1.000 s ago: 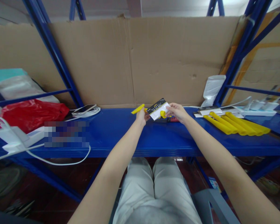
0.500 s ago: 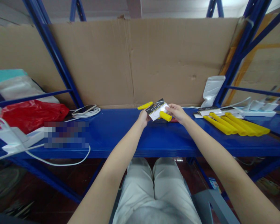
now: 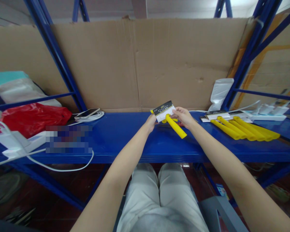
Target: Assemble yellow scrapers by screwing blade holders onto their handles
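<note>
A black-and-white printed card is held up over the blue shelf between my two hands. My left hand is closed on its lower left edge, with the fingers partly hidden behind it. My right hand pinches the card's right edge. From the card's lower middle a yellow tube slants down to the right; how the two are joined I cannot tell. Behind the card, bits of yellow and a small red object by my right hand show only in part.
Several yellow tubes lie side by side at the right, by more cards and a white power strip. To the left are a red plastic bag, a phone and white cables. Cardboard closes off the back.
The yellow tube has swung down, so its length now shows instead of mostly its end. The card has turned slightly. Both hands keep nearly the same place.
</note>
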Demonstrator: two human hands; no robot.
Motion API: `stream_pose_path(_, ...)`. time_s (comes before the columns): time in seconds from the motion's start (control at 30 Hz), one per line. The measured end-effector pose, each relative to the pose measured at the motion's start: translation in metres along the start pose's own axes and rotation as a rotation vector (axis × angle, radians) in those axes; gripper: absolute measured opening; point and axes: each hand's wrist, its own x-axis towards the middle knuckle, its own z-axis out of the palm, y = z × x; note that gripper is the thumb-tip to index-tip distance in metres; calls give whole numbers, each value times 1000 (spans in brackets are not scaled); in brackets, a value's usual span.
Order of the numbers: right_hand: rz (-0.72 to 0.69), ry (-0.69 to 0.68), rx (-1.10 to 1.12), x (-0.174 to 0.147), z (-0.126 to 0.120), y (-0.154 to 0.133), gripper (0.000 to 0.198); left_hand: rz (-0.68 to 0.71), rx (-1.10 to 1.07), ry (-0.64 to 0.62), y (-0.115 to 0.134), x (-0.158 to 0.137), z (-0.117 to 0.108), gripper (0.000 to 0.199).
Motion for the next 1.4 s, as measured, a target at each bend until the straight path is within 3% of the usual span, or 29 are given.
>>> stream_pose_path(0.33, 10, 79, 11, 0, 2, 0, 17, 36, -226, -50, 3, 5, -2, 57)
stream_pose_path(0.43, 22, 97, -32, 1, 1, 3, 16, 99, -246, 21, -1, 10, -2, 38)
stream_pose_path(0.53, 59, 106, -69, 2, 1, 5, 15, 131, -171, 177, -4, 14, -3, 9)
stream_pose_path(0.67, 75, 109, -111, 4, 1, 8, 14, 46, -85, 325, -4, 14, -5, 18)
stream_pose_path(0.83, 64, 109, -154, 4, 0, 8, 14, -90, 7, 147, 1, 5, -2, 20)
stream_pose_path(1.0, 22, 56, -243, 5, -2, 12, 9, -77, 42, 198, 3, -2, 1, 22)
stream_pose_path(1.17, -23, 53, -338, 8, -4, 19, 25, -54, -23, 279, 3, -3, 1, 21)
stream_pose_path(1.4, -112, -4, -528, 7, -9, 19, 33, -17, -90, 381, 6, -3, -1, 19)
